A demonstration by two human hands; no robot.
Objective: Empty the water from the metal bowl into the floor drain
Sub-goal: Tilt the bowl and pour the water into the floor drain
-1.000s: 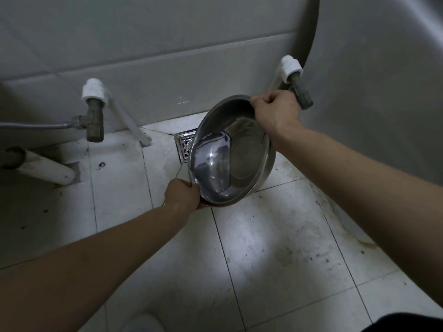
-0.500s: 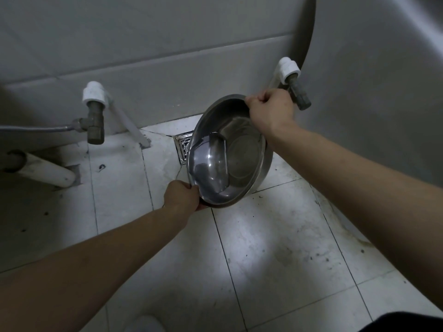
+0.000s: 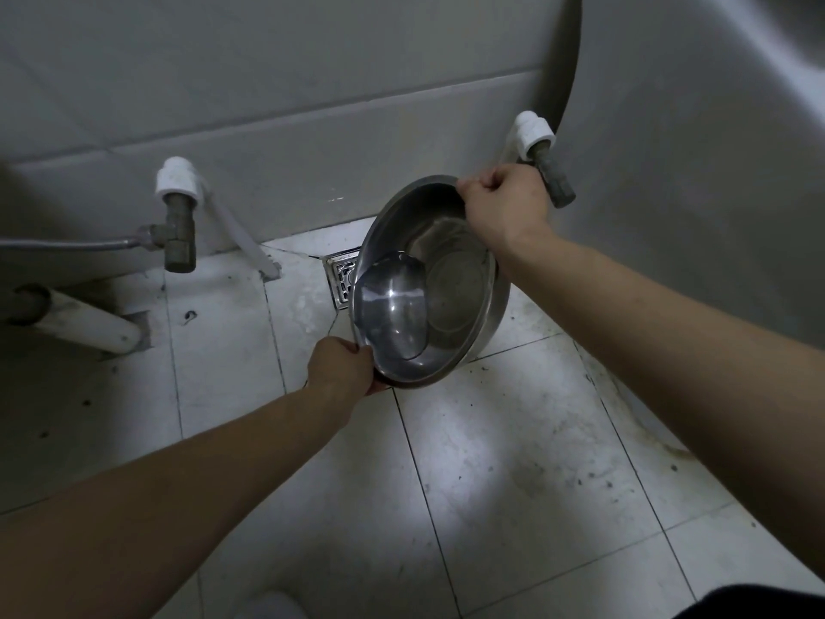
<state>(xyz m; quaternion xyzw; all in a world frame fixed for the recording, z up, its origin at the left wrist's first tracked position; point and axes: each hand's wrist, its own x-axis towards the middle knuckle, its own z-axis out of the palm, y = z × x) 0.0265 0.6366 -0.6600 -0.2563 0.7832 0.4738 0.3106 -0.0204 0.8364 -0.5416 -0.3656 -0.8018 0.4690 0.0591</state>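
Pour step: metal bowl (image 3: pixel 451 279) held tilted over floor drain (image 3: pixel 341 283), water (image 3: pixel 390 314) pooled at low rim (no stream visible). L hand (image 3: pixel 341 368) fingers clamped on lower rim, R hand (image 3: pixel 504 203) fingers on top rim. Next: tip steeper, aim at drain

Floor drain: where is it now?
Head view: the floor drain sits left of centre by the back wall, partly hidden behind the tilted metal bowl.
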